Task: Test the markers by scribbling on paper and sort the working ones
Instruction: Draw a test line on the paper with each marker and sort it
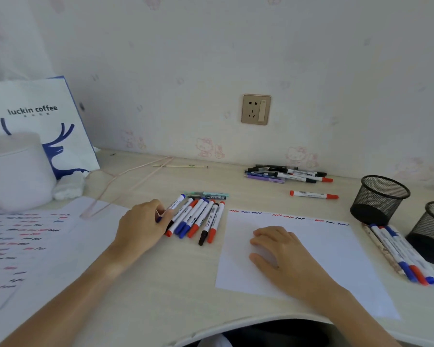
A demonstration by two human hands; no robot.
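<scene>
Left hand (pixel 142 222) curls its fingers around a blue-capped marker (pixel 174 205) at the left edge of the marker row (pixel 198 217); right hand (pixel 277 249) rests flat and relaxed on the paper (pixel 336 259), whose far edge carries red, blue and black squiggles. Two mesh cups (pixel 380 199) stand to the right, with sorted markers (pixel 401 254) beside them. Another pile (pixel 288 174) lies far by the wall, a lone red marker (pixel 313 194) nearer.

A coffee bag (pixel 48 126) stands at ten o'clock against the wall, with a white pot (pixel 15 171) in front of it. A socket (pixel 256 109) sits on the wall at twelve o'clock. A pink cord (pixel 125 181) trails over the desk (pixel 161 284) at eleven o'clock.
</scene>
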